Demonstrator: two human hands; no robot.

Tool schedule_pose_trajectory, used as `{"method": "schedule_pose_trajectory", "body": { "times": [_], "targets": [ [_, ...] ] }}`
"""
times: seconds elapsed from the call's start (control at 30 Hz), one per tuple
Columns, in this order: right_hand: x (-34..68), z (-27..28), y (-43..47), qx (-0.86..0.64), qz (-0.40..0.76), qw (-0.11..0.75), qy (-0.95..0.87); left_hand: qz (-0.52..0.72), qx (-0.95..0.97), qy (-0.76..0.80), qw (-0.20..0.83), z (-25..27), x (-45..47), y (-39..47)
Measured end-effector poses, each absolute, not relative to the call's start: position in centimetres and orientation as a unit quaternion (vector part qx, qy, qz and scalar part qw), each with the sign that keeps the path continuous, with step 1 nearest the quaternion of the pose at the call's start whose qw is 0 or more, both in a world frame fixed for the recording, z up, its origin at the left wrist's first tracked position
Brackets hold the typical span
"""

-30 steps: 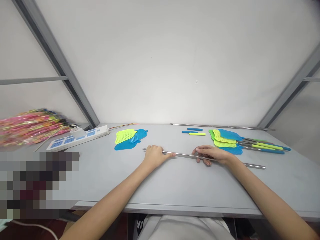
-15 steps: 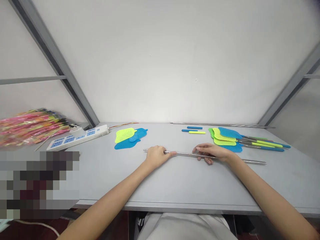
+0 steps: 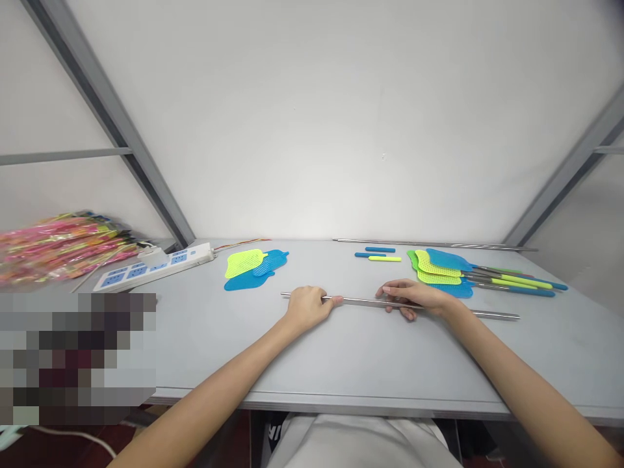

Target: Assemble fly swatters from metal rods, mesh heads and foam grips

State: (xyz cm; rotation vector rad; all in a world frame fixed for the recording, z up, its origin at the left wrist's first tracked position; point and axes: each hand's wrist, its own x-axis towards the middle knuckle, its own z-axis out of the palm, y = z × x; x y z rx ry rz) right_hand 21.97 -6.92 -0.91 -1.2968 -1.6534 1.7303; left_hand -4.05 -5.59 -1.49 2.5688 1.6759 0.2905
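Note:
A slim metal rod (image 3: 358, 301), thicker toward its right end, lies across the grey table in front of me. My left hand (image 3: 307, 307) is closed around it near the left tip, thumb stretched along it. Farther right, my right hand (image 3: 414, 296) holds it loosely, with the fingers curled around and below it. Beyond my left hand lie a yellow fly swatter head (image 3: 244, 264) and two blue swatter heads (image 3: 247, 281), overlapping. Small handle grips, blue (image 3: 380, 249) and yellow (image 3: 385, 259), rest behind my right hand.
Several fly swatters (image 3: 444, 260) with rods and grips are piled at the right. Long metal rods (image 3: 439, 245) lie along the back wall. At the left are a white power strip (image 3: 156, 268) and a plastic-wrapped colourful bundle (image 3: 63, 247). A blurred patch covers the lower left.
Nearly nothing differs. Both hands keep their hold on the rod, and the whole view has shifted very slightly.

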Motion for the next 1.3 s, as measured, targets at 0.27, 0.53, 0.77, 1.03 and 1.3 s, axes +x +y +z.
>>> {"method": "schedule_pose_trajectory", "body": {
  "times": [0.27, 0.53, 0.77, 1.03, 1.3],
  "targets": [
    [22.0, -0.9, -6.9, -0.465, 0.620, 0.209, -0.596, 0.093, 0.851, 0.517, 0.019, -1.6, -3.9, -6.0],
    [21.9, -0.9, -7.1, -0.477, 0.616, 0.218, -0.588, 0.101, 0.857, 0.505, 0.019, -1.6, -3.9, -5.9],
    [21.8, -0.9, -7.1, -0.487, 0.605, 0.224, -0.589, 0.122, 0.862, 0.492, 0.023, -1.3, -4.2, -5.3],
    [21.9, -1.1, -7.1, -0.498, 0.597, 0.250, -0.577, 0.138, 0.862, 0.487, 0.030, -1.3, -4.5, -5.1],
    [22.1, -1.4, -6.8, -0.506, 0.577, 0.291, -0.571, 0.137, 0.863, 0.485, 0.030, -1.2, -4.4, -5.3]
  ]
}}
